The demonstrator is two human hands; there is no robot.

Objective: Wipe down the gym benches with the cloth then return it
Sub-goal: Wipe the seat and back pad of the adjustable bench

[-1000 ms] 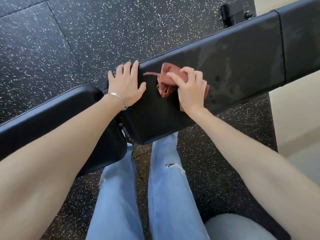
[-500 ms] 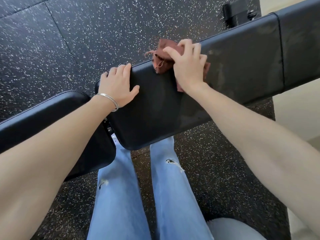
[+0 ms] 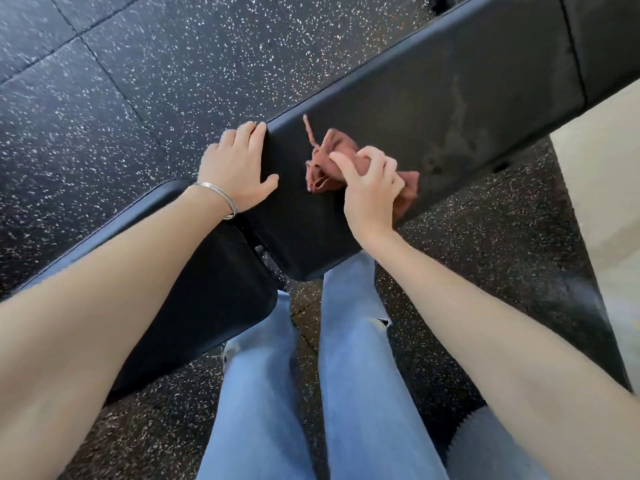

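Cloth [image 3: 325, 161]: bunched on the bench [image 3: 450, 81], clamped under the curled fingers [image 3: 367, 157] of the right hand [image 3: 370, 199], with a loose tail beyond the fingertips.
Left hand [image 3: 235, 171]: fingers flat, bracing the pad edge.
Risk: the bunched wad may skip the streaks [image 3: 460, 112] right of the fingers.

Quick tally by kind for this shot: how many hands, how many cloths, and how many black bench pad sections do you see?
Hands: 2, the left hand and the right hand
Cloth: 1, the reddish-brown cloth
Black bench pad sections: 3, the seat pad, the long pad and the end section past the seam
Total: 6
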